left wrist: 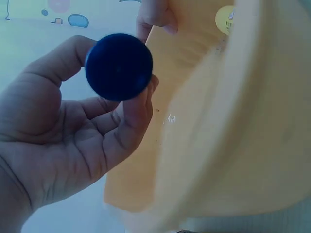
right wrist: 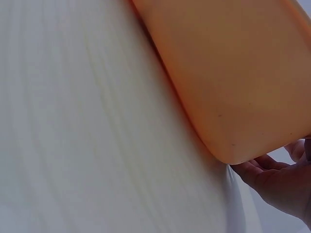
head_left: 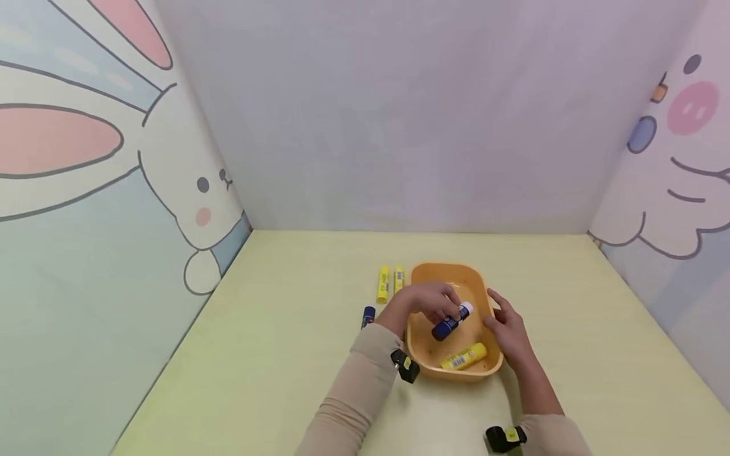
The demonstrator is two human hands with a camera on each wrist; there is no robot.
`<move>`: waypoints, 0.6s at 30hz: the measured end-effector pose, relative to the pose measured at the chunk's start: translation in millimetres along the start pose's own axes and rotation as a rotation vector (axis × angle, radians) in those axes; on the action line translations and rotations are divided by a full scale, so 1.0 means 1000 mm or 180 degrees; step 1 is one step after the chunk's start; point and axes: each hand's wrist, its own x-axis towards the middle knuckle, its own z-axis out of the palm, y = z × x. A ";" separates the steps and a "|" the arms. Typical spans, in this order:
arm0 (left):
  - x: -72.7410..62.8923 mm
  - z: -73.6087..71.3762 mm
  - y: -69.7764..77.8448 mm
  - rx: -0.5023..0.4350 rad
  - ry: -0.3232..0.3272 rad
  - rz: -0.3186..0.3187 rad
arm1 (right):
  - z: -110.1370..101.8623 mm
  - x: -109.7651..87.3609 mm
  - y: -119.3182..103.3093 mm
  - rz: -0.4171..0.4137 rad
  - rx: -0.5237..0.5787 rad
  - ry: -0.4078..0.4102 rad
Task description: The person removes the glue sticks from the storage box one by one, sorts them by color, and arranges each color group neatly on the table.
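Note:
My left hand (head_left: 435, 300) reaches over an orange plastic basket (head_left: 419, 342), pinching a dark blue glue stick (head_left: 446, 328) with a white end. In the left wrist view the round blue end of that stick faces the camera, between thumb and fingers. Inside the basket, near its front wall, lies a yellow glue stick (head_left: 464, 357). My right hand (head_left: 509, 329) grips the basket's right wall, with the thumb at the rim and the fingers along the outside. From the right wrist, the fingers show at the basket's underside corner.
Left of the basket, two yellow glue sticks (head_left: 383, 284) lie side by side on the pale yellow table (head_left: 274, 329). Another blue glue stick (head_left: 368, 316) is partly hidden behind my left sleeve. Cartoon-printed walls (head_left: 142, 253) border the table at the sides, a plain one behind.

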 end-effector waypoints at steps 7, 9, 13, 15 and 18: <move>-0.010 -0.003 0.000 -0.0070 0.0307 0.0153 | -0.001 0.003 0.000 -0.0132 -0.0003 -0.0002; -0.013 -0.002 0.000 -0.0122 0.0403 0.0191 | -0.001 0.003 0.000 -0.0154 -0.0030 -0.0010; -0.020 0.000 0.000 -0.0226 0.0519 0.0243 | 0.000 0.001 0.001 -0.0122 -0.0083 0.0004; -0.023 0.001 -0.001 -0.0283 0.0563 0.0269 | 0.001 0.001 0.002 -0.0116 -0.0099 0.0019; -0.026 0.000 -0.003 -0.0343 0.0683 0.0301 | 0.001 0.002 0.001 -0.0138 -0.0097 0.0022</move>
